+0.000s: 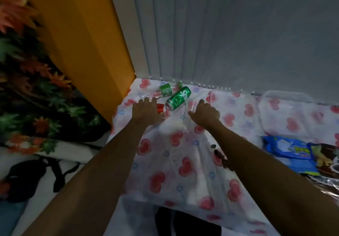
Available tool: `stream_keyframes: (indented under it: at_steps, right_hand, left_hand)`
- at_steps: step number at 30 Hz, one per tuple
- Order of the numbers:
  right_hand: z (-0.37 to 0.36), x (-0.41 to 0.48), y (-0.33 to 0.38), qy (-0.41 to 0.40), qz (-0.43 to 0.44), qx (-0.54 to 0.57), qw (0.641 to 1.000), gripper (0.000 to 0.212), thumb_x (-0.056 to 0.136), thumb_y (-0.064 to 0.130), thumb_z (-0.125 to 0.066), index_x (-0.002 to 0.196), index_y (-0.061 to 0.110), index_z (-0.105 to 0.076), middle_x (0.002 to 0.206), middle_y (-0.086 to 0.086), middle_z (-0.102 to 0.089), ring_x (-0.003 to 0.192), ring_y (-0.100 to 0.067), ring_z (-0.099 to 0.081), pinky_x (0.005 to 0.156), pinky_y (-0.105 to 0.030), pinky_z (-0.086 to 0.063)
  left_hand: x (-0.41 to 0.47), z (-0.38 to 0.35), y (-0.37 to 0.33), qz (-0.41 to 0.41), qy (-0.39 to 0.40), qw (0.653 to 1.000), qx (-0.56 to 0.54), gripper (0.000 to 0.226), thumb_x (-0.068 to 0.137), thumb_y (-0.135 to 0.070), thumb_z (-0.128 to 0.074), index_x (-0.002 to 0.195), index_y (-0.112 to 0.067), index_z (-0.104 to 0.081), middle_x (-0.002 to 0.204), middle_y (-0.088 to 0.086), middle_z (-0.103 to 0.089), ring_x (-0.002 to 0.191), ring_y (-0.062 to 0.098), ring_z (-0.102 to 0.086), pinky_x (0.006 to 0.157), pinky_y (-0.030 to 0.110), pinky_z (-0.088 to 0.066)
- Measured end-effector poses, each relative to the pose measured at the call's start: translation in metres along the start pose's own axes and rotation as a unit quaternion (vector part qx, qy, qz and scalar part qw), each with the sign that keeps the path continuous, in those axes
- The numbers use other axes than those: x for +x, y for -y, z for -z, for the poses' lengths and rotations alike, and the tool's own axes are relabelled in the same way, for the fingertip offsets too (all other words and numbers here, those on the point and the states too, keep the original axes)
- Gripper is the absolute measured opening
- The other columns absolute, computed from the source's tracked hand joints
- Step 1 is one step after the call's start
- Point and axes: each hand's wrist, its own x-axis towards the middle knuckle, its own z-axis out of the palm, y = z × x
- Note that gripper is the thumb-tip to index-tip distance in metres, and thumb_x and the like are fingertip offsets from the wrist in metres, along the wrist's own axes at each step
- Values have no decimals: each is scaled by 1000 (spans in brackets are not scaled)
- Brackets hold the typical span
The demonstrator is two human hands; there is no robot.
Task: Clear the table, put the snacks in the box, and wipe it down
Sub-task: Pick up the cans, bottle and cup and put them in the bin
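Observation:
A table (183, 162) under a white cloth with red hearts holds a green soda can (178, 98) on its side near the far left corner. A smaller green can (165, 89) sits behind it, and a red can (162, 109) lies in front. My left hand (146, 110) lies palm down over the left part of the red can, fingers stretched forward. My right hand (205, 113) is to the right of the cans, thumb and forefinger apart beside a clear plastic cup (191, 105). A clear plastic box (286, 110) stands at the right.
A blue wipes pack (289, 151) and a dark snack bag (326, 158) lie at the right edge. Dark crumbs (218, 153) and a white crumpled tissue (180, 123) are mid-table. Vertical blinds (220, 33) back the table; an orange wall (82, 43) and a flowered bed (36, 98) are left.

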Motion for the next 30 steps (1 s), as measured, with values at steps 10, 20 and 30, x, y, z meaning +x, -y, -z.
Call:
stream_keyframes:
  at_steps: [10,20,30]
  right_hand:
    - [-46,53,6,23,-136,31,990,110,78,76,-58,150,2,-20,126,-15,-60,106,-34,-64,80,-39,-50]
    - [-56,57,18,26,-137,89,986,94,79,64,-65,144,6,-29,120,-12,-59,102,-31,-62,86,-42,-55]
    - [-36,10,-2,3,-128,93,987,98,78,62,-67,147,6,-25,118,-12,-61,101,-31,-64,85,-46,-56]
  left_hand:
    - [78,-41,25,-91,11,994,54,88,72,-63,-74,138,-16,-41,134,14,-52,123,34,-52,105,49,-40]
    - [83,-36,22,-99,36,986,131,52,85,-46,-66,127,-19,-51,127,9,-58,120,30,-54,110,48,-28]
    - [47,-19,-2,-107,-1,983,151,64,80,-60,-67,129,-22,-51,126,8,-60,118,30,-56,110,52,-31]
